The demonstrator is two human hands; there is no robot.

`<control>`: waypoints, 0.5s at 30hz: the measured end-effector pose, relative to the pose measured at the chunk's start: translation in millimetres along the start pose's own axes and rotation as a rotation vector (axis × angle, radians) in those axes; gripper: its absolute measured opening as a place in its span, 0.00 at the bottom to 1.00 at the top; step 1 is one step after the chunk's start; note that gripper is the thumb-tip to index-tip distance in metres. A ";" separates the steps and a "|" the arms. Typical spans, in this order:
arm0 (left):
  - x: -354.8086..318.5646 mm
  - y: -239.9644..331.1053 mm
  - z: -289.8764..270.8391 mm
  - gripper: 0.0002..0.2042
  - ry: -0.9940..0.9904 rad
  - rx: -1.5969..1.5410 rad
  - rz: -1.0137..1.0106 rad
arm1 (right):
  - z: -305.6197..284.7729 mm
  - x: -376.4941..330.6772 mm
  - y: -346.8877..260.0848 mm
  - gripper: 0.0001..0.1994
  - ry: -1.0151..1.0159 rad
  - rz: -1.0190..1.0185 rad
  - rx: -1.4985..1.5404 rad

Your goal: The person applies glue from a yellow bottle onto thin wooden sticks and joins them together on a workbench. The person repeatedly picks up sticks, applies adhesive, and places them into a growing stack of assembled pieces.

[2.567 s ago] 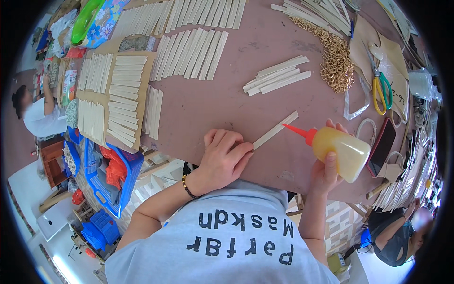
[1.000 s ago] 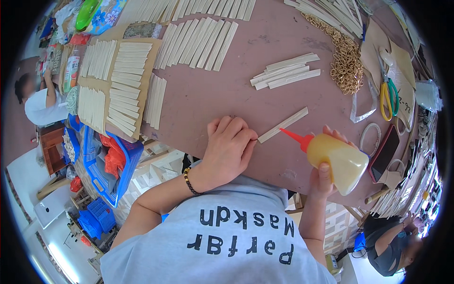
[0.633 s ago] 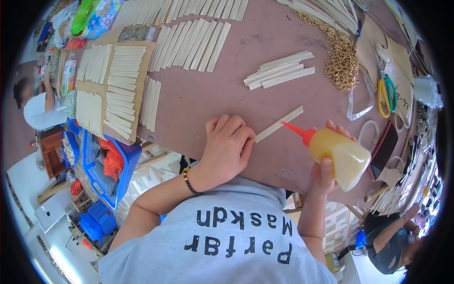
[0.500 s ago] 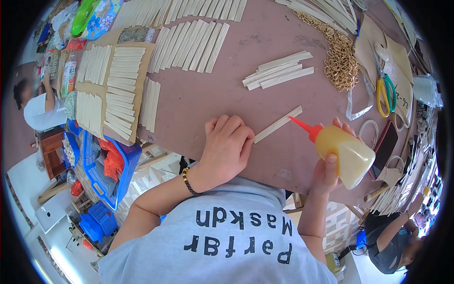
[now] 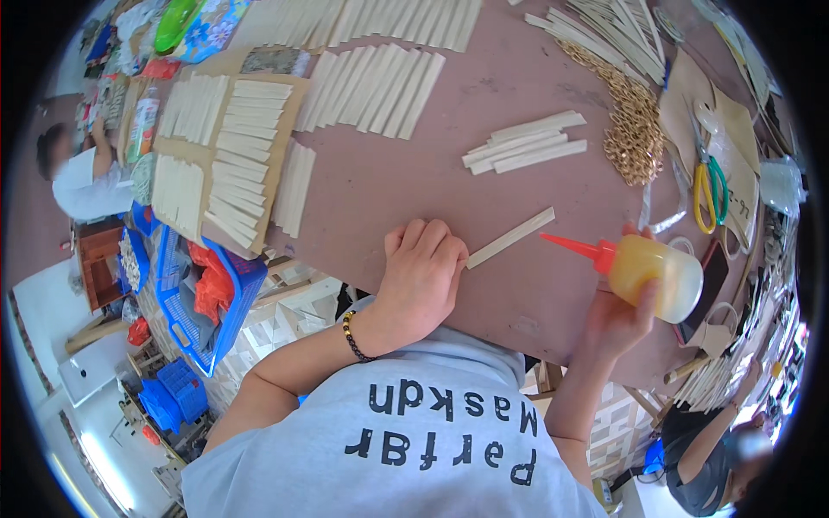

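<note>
My left hand (image 5: 425, 274) is closed near the table's front edge, its thumb and forefinger at the near end of a flat pale strip (image 5: 511, 237). The strip lies slanted on the table, pointing away to the right. In my right hand (image 5: 623, 318) is a squeeze bottle (image 5: 661, 278) of yellowish liquid, with a long red pointed nozzle. It is tipped almost level, the nozzle pointing left. The nozzle tip is just right of the strip's far end, apart from it. Beyond lies a small stack of similar strips (image 5: 527, 143).
Rows of strips (image 5: 371, 91) lie at the far left, some on a brown board (image 5: 216, 147). Gold chain (image 5: 635, 129), scissors (image 5: 710, 186) and a phone (image 5: 712, 281) are on the right. A blue basket (image 5: 246, 285) stands below the table's left. Two people sit at the sides.
The bottle has moved right and tipped closer to level, so its nozzle tip has drawn away from the strip's far end. My left hand stays at the near end. The view has shifted slightly.
</note>
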State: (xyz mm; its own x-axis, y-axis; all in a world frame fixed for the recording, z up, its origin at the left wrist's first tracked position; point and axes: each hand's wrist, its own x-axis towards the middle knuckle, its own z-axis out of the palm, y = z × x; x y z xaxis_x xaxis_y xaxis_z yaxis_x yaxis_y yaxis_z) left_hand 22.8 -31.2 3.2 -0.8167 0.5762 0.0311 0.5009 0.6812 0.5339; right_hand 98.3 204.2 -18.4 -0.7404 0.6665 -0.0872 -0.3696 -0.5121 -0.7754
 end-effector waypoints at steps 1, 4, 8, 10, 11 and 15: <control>-3.6 -2.9 -3.6 0.06 0.015 0.010 -0.014 | 0.5 2.3 -3.4 0.27 0.021 0.021 0.069; -19.4 -21.4 -22.9 0.06 0.071 0.044 -0.095 | -8.4 7.2 -3.7 0.27 0.008 -0.004 0.158; -46.5 -52.7 -47.3 0.05 0.178 0.101 -0.238 | -2.2 8.3 -2.3 0.29 0.063 -0.003 0.090; -59.5 -70.4 -53.8 0.04 0.227 0.189 -0.315 | 3.6 7.9 1.4 0.30 0.071 0.009 0.076; -65.0 -77.5 -55.0 0.04 0.253 0.226 -0.355 | 6.7 7.6 2.9 0.30 0.072 0.010 0.062; -75.9 -96.3 -63.5 0.04 0.306 0.273 -0.443 | 8.6 7.2 5.0 0.30 0.021 0.022 0.016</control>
State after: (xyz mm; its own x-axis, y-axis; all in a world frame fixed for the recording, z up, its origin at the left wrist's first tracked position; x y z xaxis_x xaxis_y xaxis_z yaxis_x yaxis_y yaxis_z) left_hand 18.3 -169.1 3.0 -0.9894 0.0826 0.1192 0.1168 0.9413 0.3168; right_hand 86.4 201.8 -17.5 -0.7366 0.6661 -0.1175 -0.3626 -0.5355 -0.7628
